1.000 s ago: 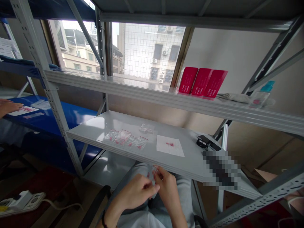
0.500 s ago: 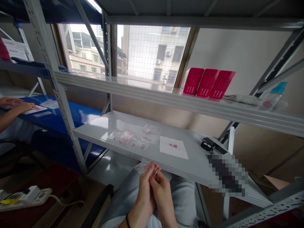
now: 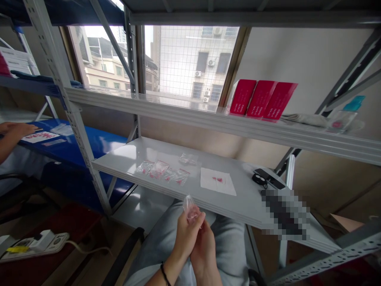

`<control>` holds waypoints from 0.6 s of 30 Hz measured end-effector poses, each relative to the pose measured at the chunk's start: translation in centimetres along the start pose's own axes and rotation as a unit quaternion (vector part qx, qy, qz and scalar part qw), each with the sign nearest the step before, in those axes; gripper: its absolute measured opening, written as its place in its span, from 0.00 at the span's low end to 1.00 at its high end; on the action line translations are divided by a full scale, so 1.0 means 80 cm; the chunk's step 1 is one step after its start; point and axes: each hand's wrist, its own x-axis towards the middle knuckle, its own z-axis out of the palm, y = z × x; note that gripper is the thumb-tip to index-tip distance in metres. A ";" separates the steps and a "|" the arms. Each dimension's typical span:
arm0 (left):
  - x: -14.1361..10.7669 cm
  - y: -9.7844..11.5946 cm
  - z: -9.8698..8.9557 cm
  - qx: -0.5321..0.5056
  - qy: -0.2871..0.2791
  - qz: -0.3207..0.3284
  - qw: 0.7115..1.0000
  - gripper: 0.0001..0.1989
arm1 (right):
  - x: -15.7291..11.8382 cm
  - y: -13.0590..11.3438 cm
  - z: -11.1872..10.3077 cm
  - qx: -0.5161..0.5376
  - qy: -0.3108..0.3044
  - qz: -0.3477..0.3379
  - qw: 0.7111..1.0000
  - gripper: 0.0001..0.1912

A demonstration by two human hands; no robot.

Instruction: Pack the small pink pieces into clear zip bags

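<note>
Above my lap, my left hand (image 3: 187,233) and my right hand (image 3: 206,240) are pressed together, fingers closed. Between them is a small clear plastic bag (image 3: 188,203), its loose end sticking up past the fingertips. Part of the bag is hidden by my hands, and whatever it contains cannot be made out. On the grey shelf just ahead lie several clear zip bags (image 3: 159,169) with small red bits inside. To their right, a white sheet of paper (image 3: 208,184) carries a small heap of red pieces (image 3: 218,180).
Another clear bag (image 3: 187,159) lies farther back on the shelf (image 3: 247,206). A black device with a coiled cable (image 3: 259,179) sits at right. Red boxes (image 3: 262,99) and a spray bottle (image 3: 347,115) stand above. A co-worker's hand (image 3: 22,129) is at far left.
The plastic bag has swung from lying leftward to pointing upward as my hands shifted their grip. At far left, the co-worker's hands moved back a little from their paper.
</note>
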 end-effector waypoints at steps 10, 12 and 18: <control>0.069 0.063 0.004 -0.053 -0.005 0.024 0.998 0.18 | 0.004 -0.018 0.008 0.059 -0.017 -0.009 0.998 0.16; 0.126 0.100 0.003 -0.044 -0.014 0.056 0.997 0.17 | 0.005 -0.053 0.019 -0.003 -0.072 -0.046 0.996 0.23; 0.298 0.165 -0.013 0.215 -0.043 0.018 0.976 0.15 | 0.059 -0.199 0.080 -0.540 0.005 -0.393 0.744 0.25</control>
